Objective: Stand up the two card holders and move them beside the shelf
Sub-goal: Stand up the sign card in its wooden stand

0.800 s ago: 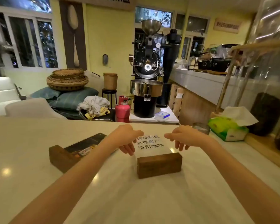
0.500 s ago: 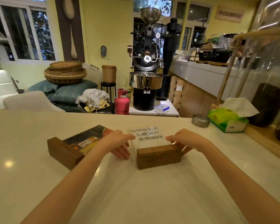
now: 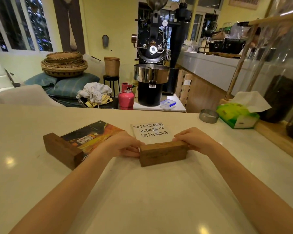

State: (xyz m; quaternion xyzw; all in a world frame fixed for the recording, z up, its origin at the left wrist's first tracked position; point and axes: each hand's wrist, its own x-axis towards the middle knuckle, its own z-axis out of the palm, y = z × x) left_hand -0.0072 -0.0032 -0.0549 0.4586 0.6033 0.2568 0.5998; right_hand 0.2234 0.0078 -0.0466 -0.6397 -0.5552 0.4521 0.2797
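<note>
Both of your hands have dropped from the printed card down to the wooden base since the earlier frame. Your left hand [image 3: 125, 146] now grips the left end of the near card holder [image 3: 162, 153] and your right hand [image 3: 196, 141] wraps its right end; the holder lies flat on the desk [image 3: 142, 200], card pointing away from you. The second card holder [image 3: 63, 149] lies tipped over just to its left, untouched. Tilt the block up too fast and the card may flex or slip from its slot. Your left forearm passes close over the second holder's card, so a wide swing could knock it. The tissue pack [image 3: 237, 115] and metal dish [image 3: 208, 116] sit toward the shelf [image 3: 277, 139], crowding the landing spot.
</note>
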